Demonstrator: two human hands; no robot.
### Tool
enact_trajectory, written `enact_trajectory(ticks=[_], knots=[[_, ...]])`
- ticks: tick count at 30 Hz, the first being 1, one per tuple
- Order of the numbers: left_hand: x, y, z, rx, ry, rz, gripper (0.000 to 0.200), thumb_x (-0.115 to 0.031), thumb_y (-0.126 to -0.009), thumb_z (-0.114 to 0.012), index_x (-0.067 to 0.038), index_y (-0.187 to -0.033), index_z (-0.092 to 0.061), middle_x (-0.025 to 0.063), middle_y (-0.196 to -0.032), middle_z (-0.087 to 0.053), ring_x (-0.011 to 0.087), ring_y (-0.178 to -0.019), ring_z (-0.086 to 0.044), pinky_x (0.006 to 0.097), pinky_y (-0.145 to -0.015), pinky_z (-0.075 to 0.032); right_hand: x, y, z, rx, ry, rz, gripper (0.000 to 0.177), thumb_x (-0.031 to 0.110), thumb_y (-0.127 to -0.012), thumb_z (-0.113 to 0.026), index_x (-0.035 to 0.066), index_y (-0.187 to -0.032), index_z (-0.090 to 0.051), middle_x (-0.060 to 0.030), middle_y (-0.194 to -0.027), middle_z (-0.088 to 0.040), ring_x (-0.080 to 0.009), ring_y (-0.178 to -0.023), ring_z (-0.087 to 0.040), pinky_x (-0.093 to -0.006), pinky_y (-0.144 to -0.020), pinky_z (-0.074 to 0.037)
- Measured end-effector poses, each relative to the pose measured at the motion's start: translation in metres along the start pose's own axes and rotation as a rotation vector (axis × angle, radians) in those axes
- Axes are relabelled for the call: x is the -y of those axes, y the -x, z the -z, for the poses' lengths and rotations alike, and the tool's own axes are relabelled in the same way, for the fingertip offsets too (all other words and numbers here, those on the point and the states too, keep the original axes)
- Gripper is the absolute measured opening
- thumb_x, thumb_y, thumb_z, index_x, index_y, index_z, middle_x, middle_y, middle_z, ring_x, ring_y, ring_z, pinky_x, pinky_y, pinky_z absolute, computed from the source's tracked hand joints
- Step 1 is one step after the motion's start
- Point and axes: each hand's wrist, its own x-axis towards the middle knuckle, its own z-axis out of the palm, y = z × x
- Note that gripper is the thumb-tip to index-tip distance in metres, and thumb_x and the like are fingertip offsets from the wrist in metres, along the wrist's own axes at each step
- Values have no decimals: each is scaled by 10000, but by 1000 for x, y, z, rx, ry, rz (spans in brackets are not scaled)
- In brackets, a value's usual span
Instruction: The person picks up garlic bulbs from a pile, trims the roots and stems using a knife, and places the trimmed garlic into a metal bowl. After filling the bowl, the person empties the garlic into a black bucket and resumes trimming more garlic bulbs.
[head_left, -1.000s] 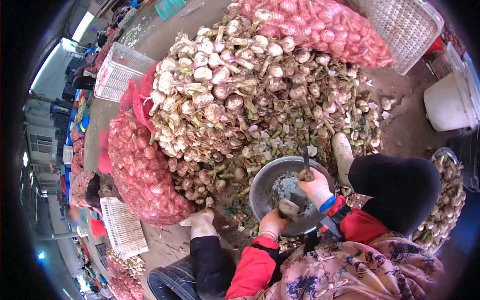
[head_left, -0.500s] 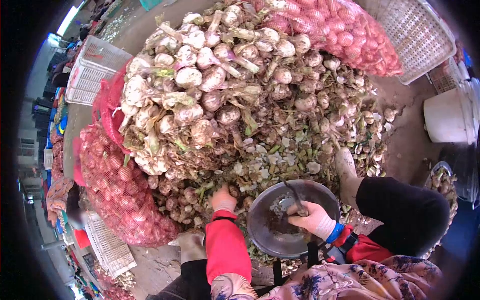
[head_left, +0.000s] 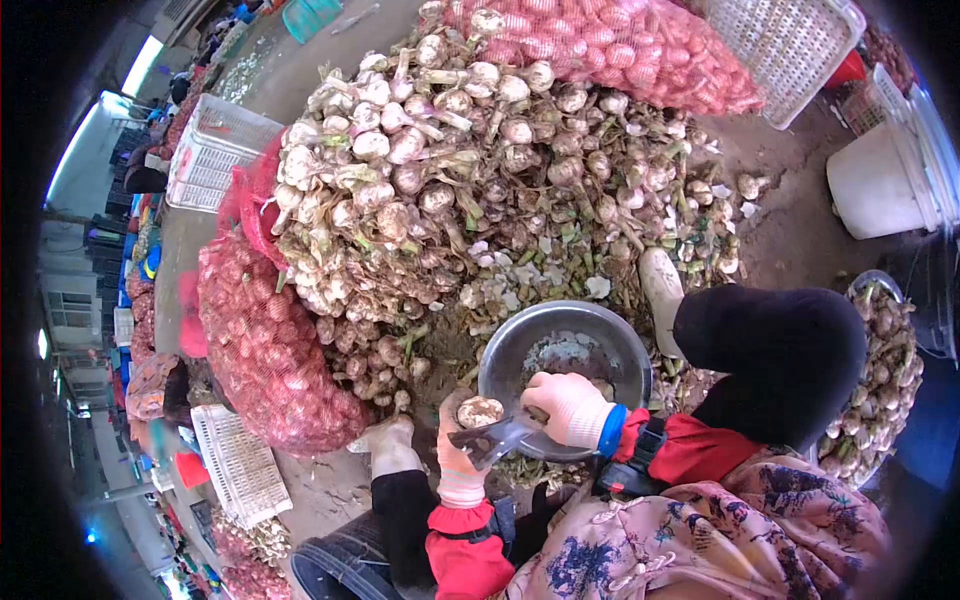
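Note:
My left hand, in a pale glove, is closed around a garlic bulb held just left of the bowl. Gripped in my gloved right hand is a knife with a wide metal blade. The blade lies against or right below the bulb; exact contact is hard to make out. Under and behind my right hand stands a metal bowl with some wet residue inside. Beyond it rises a large heap of garlic with stems on, and trimmed scraps lie at its near side.
Red net sacks of garlic flank the heap, one at left and one at the back. White plastic crates stand around. At right are a white bucket and a container of garlic. My feet rest either side of the bowl.
My left hand has come back from the heap's near edge with a garlic bulb. My right hand has moved left with the knife, bringing its blade to the bulb. The view has shifted.

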Motion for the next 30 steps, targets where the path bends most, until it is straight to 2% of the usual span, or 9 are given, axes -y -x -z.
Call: enact_trajectory(ticks=[2, 10, 12, 15, 16, 19, 21, 24, 30], knots=[[9, 14, -6, -79, 370, 101, 521, -52, -738, -708, -23, -1180, -434, 134, -1045, -574, 234, -903, -610, 381, -795, -549, 11, 9, 4, 26, 30, -2, 213, 136, -680, -651, 86, -886, -631, -123, -928, -589, -327, -853, -605, -426, -732, -489], [3, 55, -51, -172, 275, -104, 441, -55, -698, -718, -51, -1072, -484, 127, -983, -585, 242, -883, -609, 427, -764, -554, 0, 30, 3, 54, 119, 47, 202, 109, -690, -624, 75, -888, -631, -140, -895, -591, -349, -828, -611, -445, -729, -490], [10, 58, -51, -326, -364, -274, 676, -76, -569, -847, -48, -1124, -461, 69, -982, -577, 183, -888, -585, 304, -789, -499, -11, 28, 8, 77, 83, -127, 202, 88, -687, -602, 54, -883, -636, -157, -848, -618, -354, -813, -620, -446, -729, -497], [-47, 84, -71, -357, -150, -500, 665, -48, -560, -798, -28, -1125, -448, 85, -959, -557, 197, -837, -581, 329, -780, -485, -91, 21, 15, -176, -170, -491, 219, 74, -699, -577, 35, -906, -638, -177, -792, -645, -352, -821, -623, -416, -746, -498], [-45, 82, -62, -465, -452, -537, 693, -9, -566, -792, -35, -1165, -445, 79, -1009, -557, 190, -869, -580, 320, -787, -490, -84, 12, 20, -172, -168, -466, 219, 74, -699, -577, 35, -906, -638, -177, -792, -645, -352, -821, -623, -416, -746, -498], [-33, 71, -45, -447, 463, -99, 587, 115, -672, -666, -53, -1193, -455, 61, -1062, -555, 185, -931, -574, 295, -785, -501, -47, 11, 23, -490, -280, -264, 161, 63, -753, -582, 35, -906, -622, -177, -897, -633, -348, -875, -605, -386, -766, -482], [-25, 66, -36, -491, -26, -192, 427, -7, -776, -650, -83, -1164, -491, 57, -1055, -568, 171, -935, -574, 308, -763, -507, -32, 18, 12, -552, -387, 4, 145, 73, -723, -621, 54, -867, -612, -144, -886, -605, -356, -859, -589, -401, -748, -483], [-22, 55, -34, -227, 854, -180, 486, -470, -855, -596, -102, -1170, -547, 67, -1045, -619, 217, -940, -575, 395, -834, -476, -6, 34, 12, -395, -264, 216, 188, 63, -664, -644, 71, -846, -602, -123, -850, -569, -349, -807, -575, -420, -707, -485], [-43, 48, -61, -290, 1259, -7, 437, -430, -843, -623, -69, -1089, -609, 119, -1081, -639, 244, -840, -621, 443, -819, -495, 2, 22, -6, -296, -185, 254, 187, 140, -701, -651, 67, -869, -611, -137, -866, -568, -354, -815, -583, -432, -687, -483]])
